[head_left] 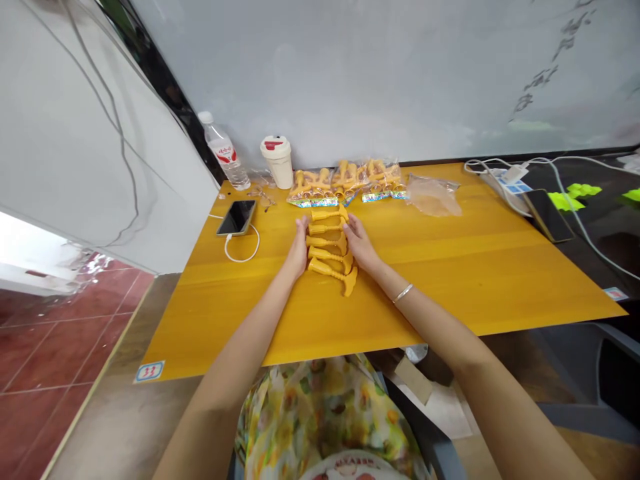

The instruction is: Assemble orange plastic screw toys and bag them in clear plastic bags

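A row of orange plastic T-shaped pieces [329, 248] lies in the middle of the yellow wooden table [450, 267], stacked one behind another from near to far, their handles pointing left and their crossbars to the right. The left hand [299, 250] is open, fingers straight and together, its palm set against the left ends of the pieces. The right hand [361, 245] is open too, flat against the crossbar ends, so the row sits between the two palms. A thin silver bracelet [403, 293] circles the right wrist.

Just beyond the row, at the far edge, lie clear packets of the same orange pieces [346, 183], with a crumpled clear plastic bag [434, 195] to their right. To the left stand a white cup with a red-marked lid [278, 161] and a clear water bottle [223, 157]. A dark smartphone [236, 217] lies far left, a white cable [243, 250] looping from it. A white power strip [505, 183] lies far right.
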`<action>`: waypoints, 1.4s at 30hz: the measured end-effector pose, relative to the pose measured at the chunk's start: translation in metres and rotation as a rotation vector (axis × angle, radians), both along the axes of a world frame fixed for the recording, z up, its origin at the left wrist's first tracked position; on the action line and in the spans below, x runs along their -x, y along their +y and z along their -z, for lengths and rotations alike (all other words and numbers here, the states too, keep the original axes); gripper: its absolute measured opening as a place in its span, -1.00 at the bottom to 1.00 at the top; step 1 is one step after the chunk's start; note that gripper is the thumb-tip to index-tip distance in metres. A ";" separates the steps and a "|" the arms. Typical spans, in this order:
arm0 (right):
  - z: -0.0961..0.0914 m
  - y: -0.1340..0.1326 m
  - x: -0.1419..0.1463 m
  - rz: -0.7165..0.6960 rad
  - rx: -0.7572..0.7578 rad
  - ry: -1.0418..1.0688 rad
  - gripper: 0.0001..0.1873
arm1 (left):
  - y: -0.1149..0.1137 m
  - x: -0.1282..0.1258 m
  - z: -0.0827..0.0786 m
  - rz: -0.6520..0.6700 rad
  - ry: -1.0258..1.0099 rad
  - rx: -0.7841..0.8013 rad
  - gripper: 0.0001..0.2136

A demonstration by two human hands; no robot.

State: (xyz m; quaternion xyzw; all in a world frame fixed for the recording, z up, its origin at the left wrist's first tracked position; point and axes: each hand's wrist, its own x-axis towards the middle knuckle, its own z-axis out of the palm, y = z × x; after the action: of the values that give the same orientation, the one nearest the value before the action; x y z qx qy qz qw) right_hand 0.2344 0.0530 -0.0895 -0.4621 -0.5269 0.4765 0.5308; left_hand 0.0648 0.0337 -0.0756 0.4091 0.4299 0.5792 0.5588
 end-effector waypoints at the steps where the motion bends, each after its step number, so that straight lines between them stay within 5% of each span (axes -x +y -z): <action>1: 0.001 -0.001 0.002 0.007 -0.008 0.006 -0.22 | -0.003 -0.001 -0.001 -0.002 0.000 0.003 -0.29; 14: -0.004 -0.009 0.001 0.192 0.036 0.108 -0.29 | -0.020 -0.007 -0.018 -0.040 -0.113 0.098 -0.32; 27: 0.002 -0.003 0.005 0.147 0.090 0.355 -0.35 | -0.013 0.002 -0.024 0.043 -0.149 0.134 -0.32; 31: 0.002 0.002 0.001 0.120 0.070 0.254 -0.28 | 0.001 0.009 -0.018 0.026 -0.147 0.126 -0.31; 38: -0.004 0.028 -0.012 0.145 0.008 -0.271 -0.17 | 0.026 0.014 -0.004 0.001 -0.097 0.104 -0.20; 42: 0.001 0.034 -0.014 0.088 -0.060 -0.332 -0.15 | 0.034 0.012 0.006 0.057 -0.074 0.055 -0.26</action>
State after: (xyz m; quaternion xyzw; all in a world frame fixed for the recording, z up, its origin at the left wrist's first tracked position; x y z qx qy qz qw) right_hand 0.2484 0.0870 -0.0904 -0.5409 -0.6008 0.3539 0.4703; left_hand 0.0524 0.0675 -0.0812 0.3838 0.4128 0.5659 0.6018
